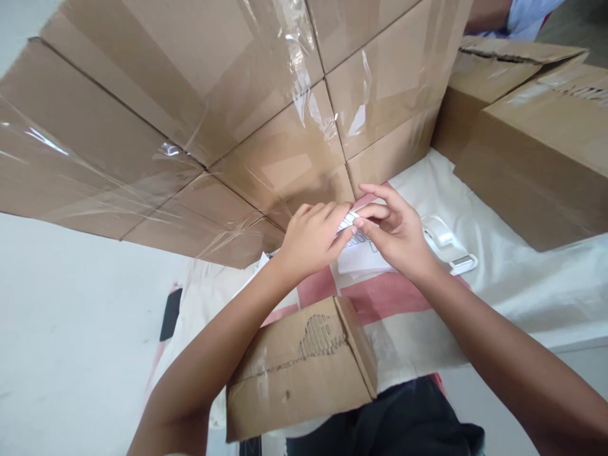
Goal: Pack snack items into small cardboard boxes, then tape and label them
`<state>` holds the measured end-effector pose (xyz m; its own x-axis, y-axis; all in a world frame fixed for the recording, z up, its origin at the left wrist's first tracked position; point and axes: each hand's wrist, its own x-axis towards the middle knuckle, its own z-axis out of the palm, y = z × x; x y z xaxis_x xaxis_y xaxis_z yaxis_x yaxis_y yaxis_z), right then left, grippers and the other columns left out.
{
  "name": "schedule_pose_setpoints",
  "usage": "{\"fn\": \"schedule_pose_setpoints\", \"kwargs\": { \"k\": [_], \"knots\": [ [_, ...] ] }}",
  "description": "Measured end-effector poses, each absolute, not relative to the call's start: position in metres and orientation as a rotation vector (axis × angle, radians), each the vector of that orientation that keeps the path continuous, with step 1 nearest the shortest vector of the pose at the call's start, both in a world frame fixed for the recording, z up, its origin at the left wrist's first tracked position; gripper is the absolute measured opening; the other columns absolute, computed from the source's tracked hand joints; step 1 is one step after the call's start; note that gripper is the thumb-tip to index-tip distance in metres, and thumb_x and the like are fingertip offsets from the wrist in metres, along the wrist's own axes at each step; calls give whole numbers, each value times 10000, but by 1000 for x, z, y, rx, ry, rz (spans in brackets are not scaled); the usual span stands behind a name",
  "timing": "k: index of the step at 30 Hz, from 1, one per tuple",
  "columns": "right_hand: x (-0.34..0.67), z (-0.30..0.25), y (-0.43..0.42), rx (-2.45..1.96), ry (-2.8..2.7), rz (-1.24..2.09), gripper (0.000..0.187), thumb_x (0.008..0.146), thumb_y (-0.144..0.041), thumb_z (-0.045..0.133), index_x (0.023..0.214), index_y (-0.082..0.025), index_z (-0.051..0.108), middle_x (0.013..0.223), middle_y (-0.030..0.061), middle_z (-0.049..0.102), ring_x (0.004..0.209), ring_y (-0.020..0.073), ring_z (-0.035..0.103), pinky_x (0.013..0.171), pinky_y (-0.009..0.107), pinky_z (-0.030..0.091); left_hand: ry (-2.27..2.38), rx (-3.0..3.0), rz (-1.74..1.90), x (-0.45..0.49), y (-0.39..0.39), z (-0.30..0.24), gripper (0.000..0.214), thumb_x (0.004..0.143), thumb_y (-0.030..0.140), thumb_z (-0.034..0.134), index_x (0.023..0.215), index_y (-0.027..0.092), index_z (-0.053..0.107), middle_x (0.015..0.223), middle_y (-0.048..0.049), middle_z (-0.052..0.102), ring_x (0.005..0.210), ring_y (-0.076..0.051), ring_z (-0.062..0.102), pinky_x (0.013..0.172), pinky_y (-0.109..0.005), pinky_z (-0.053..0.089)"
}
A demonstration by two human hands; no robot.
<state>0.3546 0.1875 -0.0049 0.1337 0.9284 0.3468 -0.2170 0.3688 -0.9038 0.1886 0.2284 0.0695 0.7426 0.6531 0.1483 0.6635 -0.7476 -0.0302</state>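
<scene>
Between the fingertips of both hands is a small white paper piece (348, 220) printed with dark outlines. My left hand (316, 234) closes on its left side, fingers bent over it. With thumb and fingers my right hand (396, 231) pinches its right edge, while the index finger sticks out. Below them lies a white paper sheet (363, 258) with similar outlines, partly covered by the hands. A white tape dispenser (446, 244) rests just right of my right hand. Closer to my body sits a small cardboard box (299, 373) with torn, ridged patches.
A tall stack of taped cardboard boxes (266, 158) rises directly behind the hands. Larger cartons (546, 145) stand at the right, with part of another person (494, 16) beyond. A red-and-white cloth (403, 294) covers the work surface. A dark flat object (171, 315) is at the left edge.
</scene>
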Motion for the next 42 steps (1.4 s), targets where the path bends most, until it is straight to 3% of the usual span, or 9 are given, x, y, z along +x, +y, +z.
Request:
{"fn": "schedule_pose_setpoints", "kwargs": {
  "k": [6,13,20,25,30,32,35,38,42],
  "knots": [
    [354,-4,186,-808,-1185,983,502,912,-405,733,1378,-304,575,923,5,765,849,190,704,767,346,574,-986,-2642,-120,186,227,66,462,1044,391,320,1211,142,672,975,-117,754,916,-282,647,818,-443,369],
    [350,-9,187,-905,-1229,837,398,945,-351,676,1323,-281,574,906,8,751,894,202,704,784,343,550,-1083,-2651,-92,188,228,71,513,1019,324,328,1394,122,615,1011,-134,761,979,-306,636,894,-480,368],
    [351,-12,192,-946,-1277,747,371,954,-356,647,1307,-285,555,929,17,744,937,214,697,800,348,547,-1254,-2674,-364,185,228,70,478,1014,262,319,1388,216,612,1242,-71,720,1074,-261,621,933,-436,408],
    [357,-23,203,-1104,-1302,691,413,942,-303,620,1342,-251,533,920,32,742,873,228,688,828,395,548,-1452,-2774,-666,179,232,73,410,1065,330,299,1291,221,623,1237,-69,700,1129,-224,629,966,-396,455],
    [369,-21,207,-1333,-1413,321,518,899,-382,678,1367,-188,571,1319,170,643,1200,353,591,1039,571,458,-1506,-2901,-867,174,234,75,302,1037,440,460,1192,228,609,1216,-63,675,1157,-207,627,1010,-376,472],
    [370,-13,201,-1117,-1561,357,425,932,-405,656,1309,-210,619,1322,141,646,1189,313,603,1024,510,486,-1492,-2989,-828,173,234,74,328,1015,458,517,1249,238,583,1278,-60,648,1200,-210,609,1036,-380,467],
    [366,-2,191,-820,-1622,508,179,1004,-345,578,1070,-226,693,1049,60,731,946,207,675,862,362,541,-1469,-3043,-716,172,233,73,457,962,523,603,1324,249,550,1357,-68,607,1244,-238,588,1061,-419,460],
    [362,0,190,-878,-1529,468,151,1004,-287,580,916,-214,678,877,18,719,807,170,659,781,314,519,-1423,-3049,-654,168,228,84,604,905,579,663,1377,231,522,1397,-95,575,1252,-269,583,1068,-458,465],
    [364,1,187,-1037,-1550,365,100,983,-234,596,923,-204,670,910,22,712,779,160,635,724,291,482,-1297,-3091,-664,154,202,122,554,947,551,618,1408,261,515,1387,-81,582,1248,-261,587,1079,-446,474]
  ]
}}
